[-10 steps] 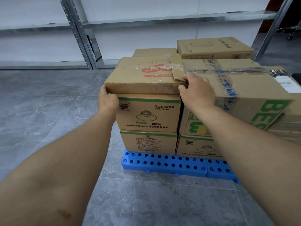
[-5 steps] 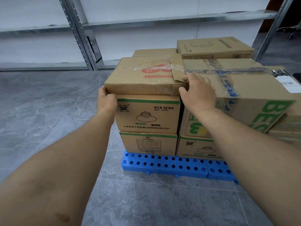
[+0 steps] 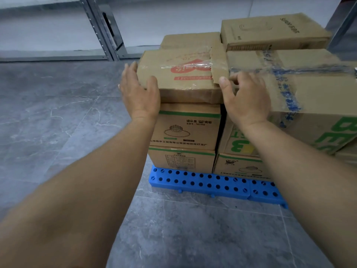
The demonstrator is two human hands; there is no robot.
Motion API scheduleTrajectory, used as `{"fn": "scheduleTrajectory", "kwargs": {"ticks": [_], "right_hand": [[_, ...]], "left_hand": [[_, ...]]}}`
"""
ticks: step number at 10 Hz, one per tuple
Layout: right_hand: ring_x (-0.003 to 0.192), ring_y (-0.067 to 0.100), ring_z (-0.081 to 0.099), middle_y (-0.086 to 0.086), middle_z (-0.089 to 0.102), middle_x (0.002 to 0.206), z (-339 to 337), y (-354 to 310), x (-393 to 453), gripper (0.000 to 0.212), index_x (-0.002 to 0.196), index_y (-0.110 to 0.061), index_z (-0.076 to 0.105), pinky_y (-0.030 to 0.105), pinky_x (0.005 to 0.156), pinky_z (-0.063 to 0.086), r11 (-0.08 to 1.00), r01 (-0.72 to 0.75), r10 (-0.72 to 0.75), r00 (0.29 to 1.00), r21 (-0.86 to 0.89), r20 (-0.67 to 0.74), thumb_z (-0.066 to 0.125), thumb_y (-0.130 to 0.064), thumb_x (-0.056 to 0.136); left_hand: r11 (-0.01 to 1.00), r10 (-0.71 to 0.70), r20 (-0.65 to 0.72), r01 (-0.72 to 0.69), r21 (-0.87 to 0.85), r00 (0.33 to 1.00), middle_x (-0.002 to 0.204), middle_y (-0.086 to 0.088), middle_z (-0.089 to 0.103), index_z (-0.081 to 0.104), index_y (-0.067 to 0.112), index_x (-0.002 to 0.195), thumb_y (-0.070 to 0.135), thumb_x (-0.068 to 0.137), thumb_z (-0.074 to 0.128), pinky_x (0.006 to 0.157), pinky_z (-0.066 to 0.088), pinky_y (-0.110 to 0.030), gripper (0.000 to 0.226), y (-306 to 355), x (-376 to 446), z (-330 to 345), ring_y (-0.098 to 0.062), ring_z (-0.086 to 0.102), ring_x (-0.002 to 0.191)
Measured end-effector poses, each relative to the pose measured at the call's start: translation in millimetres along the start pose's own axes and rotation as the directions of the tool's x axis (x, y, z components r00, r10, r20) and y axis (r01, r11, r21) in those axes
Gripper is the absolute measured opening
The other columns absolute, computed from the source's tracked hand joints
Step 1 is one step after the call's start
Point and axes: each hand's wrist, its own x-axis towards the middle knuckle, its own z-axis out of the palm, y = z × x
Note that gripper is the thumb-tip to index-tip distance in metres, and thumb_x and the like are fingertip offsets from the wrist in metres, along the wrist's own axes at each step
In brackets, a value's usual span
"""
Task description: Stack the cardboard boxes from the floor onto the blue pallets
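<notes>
A flat cardboard box with red print (image 3: 183, 74) lies on top of the left stack on the blue pallet (image 3: 202, 182). My left hand (image 3: 139, 93) touches its left front corner, fingers straight along the side and thumb over the top edge. My right hand (image 3: 245, 99) sits at the box's right front corner, fingers loosely curled over the seam with the big taped box (image 3: 309, 105). Under the flat box stand two lamp-printed boxes, an upper one (image 3: 185, 130) and a lower one (image 3: 181, 161).
Another brown box (image 3: 270, 29) tops the back of the stack, and more boxes fill the right side. A metal shelving upright (image 3: 102, 29) stands behind on the left. Grey tiled floor (image 3: 58, 122) spreads to the left and in front of the pallet.
Both hands have loosened from the flat box's front corners; the left hand's fingers have straightened and slid up the side. The view has moved closer and tipped down.
</notes>
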Motion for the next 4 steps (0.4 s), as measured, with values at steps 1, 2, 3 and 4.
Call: {"fn": "scheduleTrajectory", "kwargs": {"ticks": [1,2,3,4], "right_hand": [[0.1,0.027,0.05,0.008,0.06,0.103,-10,-6,0,0.039,0.106,-0.013,0.059,0.037,0.083,0.039,0.999,-0.03,0.033,0.994,-0.029,0.102,0.039,-0.044,0.094],[0.108,0.026,0.048,0.005,0.059,0.113,-24,-15,5,0.037,0.118,-0.014,0.056,0.038,0.089,0.04,0.992,-0.077,0.099,0.966,-0.098,0.237,0.04,-0.038,0.095],[0.107,0.024,0.047,0.004,0.059,0.111,-45,-27,13,0.032,0.114,-0.013,0.057,0.036,0.087,0.039,0.978,-0.143,0.184,0.932,-0.15,0.313,0.04,-0.033,0.095],[0.101,0.023,0.048,0.005,0.058,0.104,-73,-32,16,0.028,0.105,-0.012,0.058,0.032,0.077,0.035,0.957,-0.171,0.249,0.9,-0.236,0.357,0.039,-0.03,0.095]], "left_hand": [[0.985,-0.004,0.109,-0.015,0.175,0.994,0.147,-0.004,0.037,0.04,0.014,0.138,0.028,0.086,0.04,0.117,0.015,-0.046,0.055,11,-5,0,-0.019,0.024,0.139],[0.91,-0.058,0.225,-0.042,0.413,0.973,0.146,-0.003,0.04,0.043,0.018,0.138,0.028,0.092,0.041,0.118,0.005,-0.044,0.046,21,-7,-5,-0.02,0.023,0.14],[0.874,-0.167,0.291,0.005,0.486,0.942,0.148,-0.003,0.038,0.043,0.018,0.138,0.026,0.094,0.042,0.118,0.0,-0.042,0.045,46,-1,-16,-0.019,0.02,0.142],[0.872,-0.184,0.349,-0.011,0.49,0.919,0.147,-0.003,0.039,0.043,0.016,0.138,0.023,0.093,0.043,0.117,0.007,-0.043,0.045,74,-3,-31,-0.02,0.022,0.141]]}}
